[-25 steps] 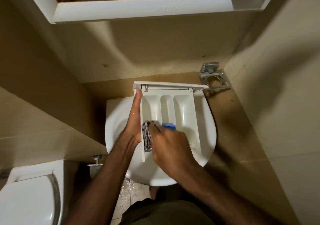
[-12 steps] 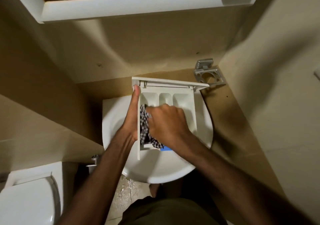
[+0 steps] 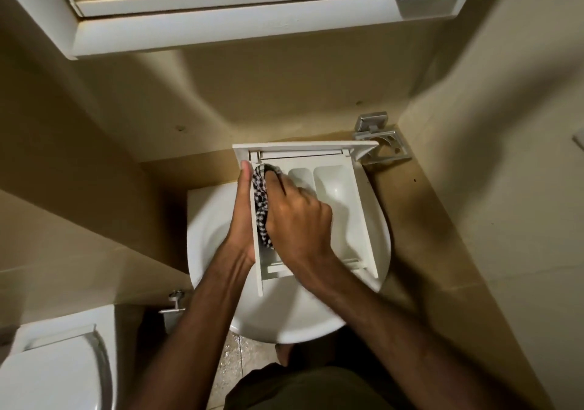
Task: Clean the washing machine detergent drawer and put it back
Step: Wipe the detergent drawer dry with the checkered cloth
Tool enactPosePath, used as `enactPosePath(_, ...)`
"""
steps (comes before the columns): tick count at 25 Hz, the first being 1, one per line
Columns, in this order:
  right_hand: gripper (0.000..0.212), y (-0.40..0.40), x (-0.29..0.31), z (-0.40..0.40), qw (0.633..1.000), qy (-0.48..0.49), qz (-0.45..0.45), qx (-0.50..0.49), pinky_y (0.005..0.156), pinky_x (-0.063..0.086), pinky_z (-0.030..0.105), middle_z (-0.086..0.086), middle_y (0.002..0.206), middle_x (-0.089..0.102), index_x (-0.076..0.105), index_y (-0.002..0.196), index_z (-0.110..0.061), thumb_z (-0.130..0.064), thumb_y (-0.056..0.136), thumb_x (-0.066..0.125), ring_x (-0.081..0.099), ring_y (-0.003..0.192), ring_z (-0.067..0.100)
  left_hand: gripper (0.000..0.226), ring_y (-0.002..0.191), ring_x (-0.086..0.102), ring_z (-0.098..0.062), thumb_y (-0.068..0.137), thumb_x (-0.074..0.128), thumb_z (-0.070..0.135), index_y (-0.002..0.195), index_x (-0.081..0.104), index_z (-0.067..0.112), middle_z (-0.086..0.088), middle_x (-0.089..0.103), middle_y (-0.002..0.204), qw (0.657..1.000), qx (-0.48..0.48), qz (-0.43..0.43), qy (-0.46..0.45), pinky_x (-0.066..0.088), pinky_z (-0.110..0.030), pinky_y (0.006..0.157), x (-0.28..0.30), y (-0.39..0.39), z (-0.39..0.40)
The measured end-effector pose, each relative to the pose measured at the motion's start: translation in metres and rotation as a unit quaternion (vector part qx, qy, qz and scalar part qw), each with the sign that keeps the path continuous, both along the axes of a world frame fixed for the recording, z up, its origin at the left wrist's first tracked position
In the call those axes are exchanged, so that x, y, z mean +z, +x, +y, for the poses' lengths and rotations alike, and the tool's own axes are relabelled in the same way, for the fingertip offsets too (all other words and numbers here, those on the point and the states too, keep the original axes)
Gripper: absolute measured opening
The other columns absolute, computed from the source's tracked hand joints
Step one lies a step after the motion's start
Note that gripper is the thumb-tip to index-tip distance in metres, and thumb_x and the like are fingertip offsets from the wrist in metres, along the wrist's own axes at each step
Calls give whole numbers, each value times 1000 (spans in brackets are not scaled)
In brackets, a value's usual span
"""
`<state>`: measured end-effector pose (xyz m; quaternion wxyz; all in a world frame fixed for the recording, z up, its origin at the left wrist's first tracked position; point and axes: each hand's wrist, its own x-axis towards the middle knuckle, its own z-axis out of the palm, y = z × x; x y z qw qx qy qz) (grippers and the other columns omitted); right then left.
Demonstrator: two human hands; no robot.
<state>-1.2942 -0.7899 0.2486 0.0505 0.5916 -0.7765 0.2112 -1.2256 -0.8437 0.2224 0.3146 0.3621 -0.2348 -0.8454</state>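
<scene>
Head view, looking down. The drawer (image 3: 341,207), white plastic, lies across the top of a white basin (image 3: 382,245), its front panel toward the wall and its open rear end toward you. It has three compartments side by side; the middle and right ones lie bare.

Your left hand (image 3: 241,217) lies along the drawer's left outer wall. What shows of it is straight, the thumb reaching to the corner by the front panel; the rest of its fingers are hidden behind the wall, so you cannot tell whether they curl under it.

Your right hand (image 3: 297,223) is inside the drawer, over the left compartment. Its fingers (image 3: 274,179) are curled round a black-and-white checked cloth (image 3: 260,201), pressing it against the left wall. The cloth reaches from near the front panel back under your palm, with a tail showing below the heel of the hand.

Surroundings: a metal holder (image 3: 384,144) is fixed to the wall just right of the front panel. A white-framed cabinet (image 3: 240,21) hangs above. A toilet (image 3: 53,375) stands at lower left, with a valve (image 3: 175,302) on the wall between it and the basin. The floor tiles (image 3: 234,359) below the basin look wet.
</scene>
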Motion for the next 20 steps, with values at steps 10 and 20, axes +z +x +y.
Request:
enactPosePath(10,31,-31,21,102,925,4,-365,105,70,62,36,-7,99,77,66,124,-25,-30,94,62,73,88,11,90,129,59,-42,84,44,87,140,63,18,-21,62,141,996,78,-22,48,48,-58,108,-3,20,-3)
enactPosePath(20,32,-92,21,142,668,-312,-644,-203,47,34,21,-7,69,58,64,106,-18,0,98,39,45,53,6,75,83,78,-28,97,18,78,131,64,29,-7,79,104,970,233,7,68,62,-49,74,-9,41,7)
